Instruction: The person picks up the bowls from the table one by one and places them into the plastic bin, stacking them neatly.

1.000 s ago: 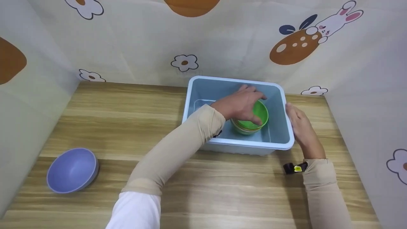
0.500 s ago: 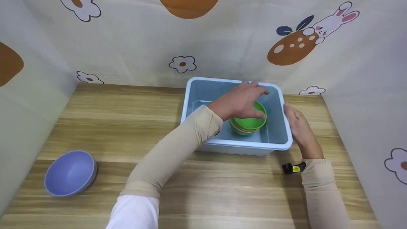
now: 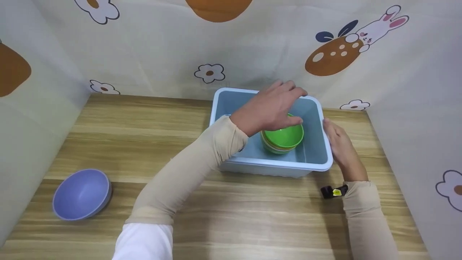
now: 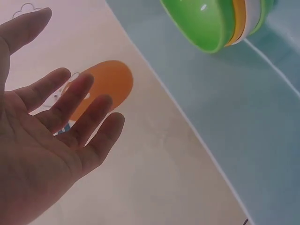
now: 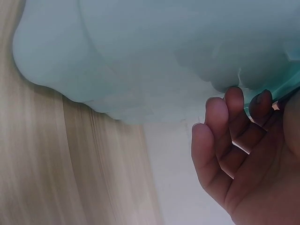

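Note:
A stack of nested bowls point(image 3: 284, 139), green on top with orange and white rims below, stands inside a light blue plastic tub point(image 3: 276, 163). My left hand point(image 3: 269, 108) is over the tub, above and behind the bowls, fingers spread and holding nothing. In the left wrist view, the palm and loosely bent fingers of that left hand point(image 4: 51, 126) are apart from the green bowl point(image 4: 201, 23). Against the outside of the tub's right wall rests my right hand point(image 3: 341, 148). From below, the right wrist view shows its fingers point(image 5: 218, 117) lightly bent beside the tub wall point(image 5: 140, 61).
A purple bowl point(image 3: 82, 195) sits alone at the left of the wooden table point(image 3: 144, 144). Patterned cloth walls point(image 3: 151, 54) close off the back and both sides, and the tub stands close to the back one.
My left hand has risen from the bowl stack toward the tub's back rim, baring more of the green bowl. The right hand, the tub and the bowls stay in place.

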The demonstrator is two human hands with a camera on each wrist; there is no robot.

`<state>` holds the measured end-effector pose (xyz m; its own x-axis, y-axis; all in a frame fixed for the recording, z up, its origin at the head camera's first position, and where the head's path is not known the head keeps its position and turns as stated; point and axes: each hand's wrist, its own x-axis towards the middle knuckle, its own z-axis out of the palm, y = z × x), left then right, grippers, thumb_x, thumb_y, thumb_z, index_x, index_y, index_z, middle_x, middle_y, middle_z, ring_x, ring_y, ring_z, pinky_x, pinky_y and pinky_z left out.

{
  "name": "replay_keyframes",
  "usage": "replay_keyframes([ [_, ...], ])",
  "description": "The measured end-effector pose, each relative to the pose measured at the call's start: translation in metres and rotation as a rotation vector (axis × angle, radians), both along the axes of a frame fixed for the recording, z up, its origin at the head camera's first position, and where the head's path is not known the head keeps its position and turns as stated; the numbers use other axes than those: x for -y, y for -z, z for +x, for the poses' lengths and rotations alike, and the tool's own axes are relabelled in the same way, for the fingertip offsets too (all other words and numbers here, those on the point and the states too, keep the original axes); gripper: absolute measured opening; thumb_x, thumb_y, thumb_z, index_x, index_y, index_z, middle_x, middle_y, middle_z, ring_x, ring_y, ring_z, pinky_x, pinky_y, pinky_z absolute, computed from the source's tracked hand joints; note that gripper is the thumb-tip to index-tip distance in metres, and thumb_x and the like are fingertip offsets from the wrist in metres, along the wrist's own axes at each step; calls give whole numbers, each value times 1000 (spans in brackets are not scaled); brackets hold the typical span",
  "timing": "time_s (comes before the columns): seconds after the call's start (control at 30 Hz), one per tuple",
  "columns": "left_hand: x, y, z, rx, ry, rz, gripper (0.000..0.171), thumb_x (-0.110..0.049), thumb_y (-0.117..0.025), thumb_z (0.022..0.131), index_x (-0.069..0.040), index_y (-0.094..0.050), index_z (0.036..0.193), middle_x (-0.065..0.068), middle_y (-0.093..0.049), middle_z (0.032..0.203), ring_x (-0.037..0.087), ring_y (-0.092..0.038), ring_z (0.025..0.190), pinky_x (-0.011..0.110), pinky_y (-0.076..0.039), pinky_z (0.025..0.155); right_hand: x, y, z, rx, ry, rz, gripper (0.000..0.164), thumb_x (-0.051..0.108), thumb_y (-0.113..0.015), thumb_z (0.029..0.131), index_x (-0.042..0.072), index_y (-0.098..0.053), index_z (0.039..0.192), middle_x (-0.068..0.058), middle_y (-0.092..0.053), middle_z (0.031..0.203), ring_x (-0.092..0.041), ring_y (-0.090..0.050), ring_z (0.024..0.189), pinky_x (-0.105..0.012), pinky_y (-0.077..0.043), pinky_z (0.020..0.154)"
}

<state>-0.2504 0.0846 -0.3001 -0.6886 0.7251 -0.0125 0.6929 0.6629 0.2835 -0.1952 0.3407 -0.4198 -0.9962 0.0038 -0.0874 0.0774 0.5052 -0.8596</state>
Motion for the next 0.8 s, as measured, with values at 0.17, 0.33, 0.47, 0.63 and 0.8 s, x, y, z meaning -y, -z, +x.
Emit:
replay_keyframes([
  [0.17,15,-13,4,-26,-19,31,70,-53,-64,95,-28,-41,156,-3,-49,152,16,-43,137,31,-40,118,0,0,0,-1,3,9,70,51,-19,109,-3,-54,135,10,-70,93,-4,-69,82,-25,-57,72],
  [0.33,36,-21,9,-71,-56,73,68,-52,-63,95,-25,-43,154,-2,-51,150,17,-44,138,31,-40,118,0,1,0,-11,11,-19,68,50,-21,110,-5,-55,130,11,-70,87,-5,-68,78,-25,-57,70],
  [0.47,57,-21,13,-91,-112,112,64,-49,-63,96,-23,-46,152,-1,-52,149,19,-46,136,32,-41,117,0,2,1,-22,11,-8,69,52,-22,109,-5,-56,128,9,-70,86,-7,-69,78,-25,-57,70],
  [0.63,81,-12,18,-147,-200,184,58,-44,-65,96,-19,-52,147,2,-55,143,22,-47,132,35,-42,114,0,1,2,-19,6,8,72,54,-21,109,-4,-57,130,8,-71,89,-7,-70,78,-27,-58,70],
  [0.8,101,-6,23,-229,-267,251,56,-42,-67,96,-16,-54,144,5,-57,139,27,-49,129,38,-43,113,0,1,2,-29,-1,8,71,53,-21,109,-6,-57,128,12,-70,87,-6,-70,77,-26,-58,70],
])
